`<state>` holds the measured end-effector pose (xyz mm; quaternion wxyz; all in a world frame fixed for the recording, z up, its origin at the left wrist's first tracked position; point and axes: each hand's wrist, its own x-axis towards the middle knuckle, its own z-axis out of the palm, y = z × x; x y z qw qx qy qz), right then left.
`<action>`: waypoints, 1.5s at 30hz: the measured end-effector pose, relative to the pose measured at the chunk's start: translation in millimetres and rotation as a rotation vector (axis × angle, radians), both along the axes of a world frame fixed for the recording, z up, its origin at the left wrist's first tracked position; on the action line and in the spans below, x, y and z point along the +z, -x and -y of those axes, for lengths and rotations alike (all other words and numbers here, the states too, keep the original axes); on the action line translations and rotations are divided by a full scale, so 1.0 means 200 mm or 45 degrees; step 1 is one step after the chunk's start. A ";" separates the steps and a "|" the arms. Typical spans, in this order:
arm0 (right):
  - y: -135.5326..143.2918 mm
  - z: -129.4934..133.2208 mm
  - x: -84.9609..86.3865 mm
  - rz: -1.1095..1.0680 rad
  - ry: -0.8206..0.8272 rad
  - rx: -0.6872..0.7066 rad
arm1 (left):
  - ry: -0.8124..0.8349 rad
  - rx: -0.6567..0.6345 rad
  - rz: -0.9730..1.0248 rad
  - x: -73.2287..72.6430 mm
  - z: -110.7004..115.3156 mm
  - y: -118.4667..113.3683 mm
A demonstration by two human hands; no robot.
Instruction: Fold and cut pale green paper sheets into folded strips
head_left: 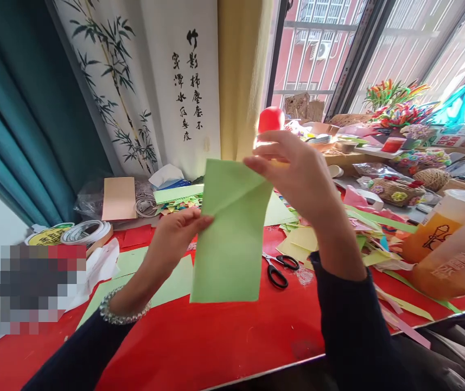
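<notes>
A light green rectangular sheet of paper (232, 244) hangs upright above the red table (216, 342), with a diagonal crease near its top. My left hand (179, 233) pinches its left edge between thumb and fingers. At the top right corner of the sheet is my right hand (293, 168), thumb and forefinger close together on the paper and the other fingers curled. Black-handled scissors (278, 271) lie on the table just right of the sheet. More green sheets (173, 285) lie flat behind my left wrist.
Paper scraps (374, 239) and two cups of orange drink (456, 255) stand at the right. Tape rolls (86, 232) lie at the left. A pink card (119, 198) leans at the back, and a flower basket (397, 190) sits back right.
</notes>
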<state>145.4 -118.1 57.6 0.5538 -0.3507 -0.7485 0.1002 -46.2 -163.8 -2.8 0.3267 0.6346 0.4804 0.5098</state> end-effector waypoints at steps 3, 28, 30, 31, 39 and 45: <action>-0.08 -0.01 -0.07 0.013 0.434 0.364 | 0.019 -0.029 0.143 -0.02 -0.04 0.05; -0.04 0.12 -0.39 0.125 0.658 0.023 | -0.366 -0.306 0.105 -0.04 -0.03 0.08; -0.09 0.09 -0.42 0.028 0.782 0.003 | -0.304 -0.384 0.184 -0.04 -0.05 0.15; -0.11 0.07 -0.45 0.028 0.844 0.007 | -0.263 -0.433 0.180 -0.04 -0.06 0.19; -0.20 0.10 -0.77 0.992 0.829 -0.206 | 0.156 -0.429 -0.969 -0.33 -0.06 0.40; -0.11 0.18 -0.84 1.259 0.274 -0.386 | -0.238 -0.163 -1.394 -0.57 0.09 0.25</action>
